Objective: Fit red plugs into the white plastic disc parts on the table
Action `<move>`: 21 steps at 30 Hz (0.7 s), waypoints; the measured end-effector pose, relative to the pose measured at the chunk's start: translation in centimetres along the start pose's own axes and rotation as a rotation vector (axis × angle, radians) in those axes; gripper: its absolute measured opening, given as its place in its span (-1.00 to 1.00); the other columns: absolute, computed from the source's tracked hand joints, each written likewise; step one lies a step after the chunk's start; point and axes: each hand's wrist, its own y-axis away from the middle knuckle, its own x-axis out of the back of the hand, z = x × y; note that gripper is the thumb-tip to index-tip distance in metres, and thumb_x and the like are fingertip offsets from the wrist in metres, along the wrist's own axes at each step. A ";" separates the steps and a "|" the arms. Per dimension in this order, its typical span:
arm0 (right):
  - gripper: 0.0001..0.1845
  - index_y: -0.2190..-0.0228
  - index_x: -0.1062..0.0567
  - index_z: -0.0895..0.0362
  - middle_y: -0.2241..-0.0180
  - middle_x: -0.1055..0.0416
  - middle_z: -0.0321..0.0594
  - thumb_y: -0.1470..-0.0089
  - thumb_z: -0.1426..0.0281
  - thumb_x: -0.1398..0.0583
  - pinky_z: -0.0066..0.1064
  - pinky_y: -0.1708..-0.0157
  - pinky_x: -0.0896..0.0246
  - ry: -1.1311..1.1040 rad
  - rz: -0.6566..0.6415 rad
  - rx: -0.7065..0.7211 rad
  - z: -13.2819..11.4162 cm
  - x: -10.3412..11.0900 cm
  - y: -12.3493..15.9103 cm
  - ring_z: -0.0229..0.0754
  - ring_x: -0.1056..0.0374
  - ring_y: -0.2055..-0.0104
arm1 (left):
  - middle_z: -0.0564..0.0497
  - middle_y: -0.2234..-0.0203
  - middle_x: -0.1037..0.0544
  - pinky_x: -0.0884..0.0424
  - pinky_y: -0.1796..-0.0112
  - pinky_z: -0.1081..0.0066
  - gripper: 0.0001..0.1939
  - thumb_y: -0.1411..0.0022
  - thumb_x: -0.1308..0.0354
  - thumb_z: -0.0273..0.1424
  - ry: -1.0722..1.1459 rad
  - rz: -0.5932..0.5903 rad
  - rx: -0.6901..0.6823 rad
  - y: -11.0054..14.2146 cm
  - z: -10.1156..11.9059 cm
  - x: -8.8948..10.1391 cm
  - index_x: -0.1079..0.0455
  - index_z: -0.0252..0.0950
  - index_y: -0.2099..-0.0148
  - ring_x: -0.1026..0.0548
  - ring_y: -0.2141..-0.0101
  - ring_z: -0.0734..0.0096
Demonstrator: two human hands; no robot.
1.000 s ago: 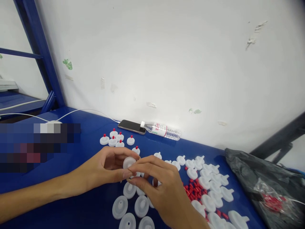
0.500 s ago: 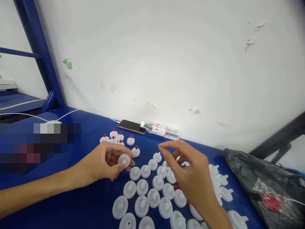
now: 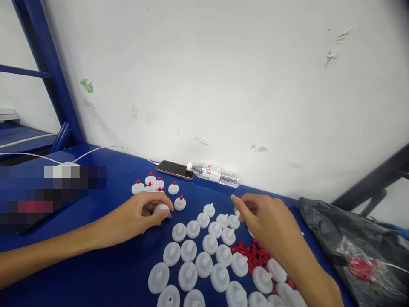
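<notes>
Loosely curled, left hand (image 3: 143,214) grasping a white disc (image 3: 161,207), right hand (image 3: 266,219) half-closed by other discs (image 3: 228,236), hold unclear

White disc (image 3: 161,207) partly hidden by left hand (image 3: 140,213), lowest discs (image 3: 193,297) cropped, pixelated patch (image 3: 47,194)

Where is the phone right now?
In the head view, the phone lies left of centre at the back of the blue table, near the wall, with the bottle at its right end.

White disc (image 3: 161,207) in left grip (image 3: 140,213), red caps (image 3: 254,256) heaped, stemmed discs (image 3: 203,265) around, red-tipped discs (image 3: 180,204) apart
</notes>
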 end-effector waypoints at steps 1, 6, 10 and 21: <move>-0.55 0.54 -0.53 0.04 0.57 -0.53 -0.27 -0.29 0.14 -0.07 -0.35 0.55 -0.09 -0.001 -0.076 -0.008 0.4 0.1 -0.1 -0.13 -0.40 0.56 | -0.05 0.24 -0.55 -0.43 0.44 0.44 -0.68 -0.36 -0.06 -0.11 -0.061 0.017 -0.011 0.0 0.1 0.1 -0.45 -0.23 0.10 -0.50 0.31 0.28; -0.77 0.56 -0.60 0.03 0.55 -0.56 -0.26 -0.09 0.38 -0.24 -0.41 0.62 -0.10 -0.025 -0.342 -0.012 2.4 0.4 0.1 -0.20 -0.38 0.67 | -0.02 0.15 -0.49 -0.43 0.31 0.36 -0.75 -0.35 -0.05 -0.18 -0.184 0.074 -0.064 0.2 -0.1 0.1 -0.44 -0.19 0.10 -0.46 0.28 0.27; -0.80 0.59 -0.61 0.01 0.52 -0.57 -0.31 0.05 0.53 -0.28 -0.46 0.65 -0.08 -0.026 -0.375 0.020 3.1 0.0 0.5 -0.24 -0.41 0.66 | -0.01 0.16 -0.47 -0.36 0.36 0.38 -0.74 -0.40 0.04 -0.23 -0.242 0.041 -0.125 0.2 -0.5 -0.1 -0.44 -0.19 0.18 -0.44 0.31 0.30; -0.77 0.59 -0.58 0.03 0.53 -0.54 -0.28 0.05 0.58 -0.27 -0.44 0.61 -0.03 0.104 -0.408 -0.008 2.0 -0.9 0.6 -0.20 -0.41 0.60 | 0.03 0.27 -0.53 -0.23 0.42 0.40 -0.61 -0.46 0.18 -0.11 -0.307 0.023 -0.095 0.4 -0.4 -0.6 -0.41 -0.19 0.09 -0.33 0.45 0.38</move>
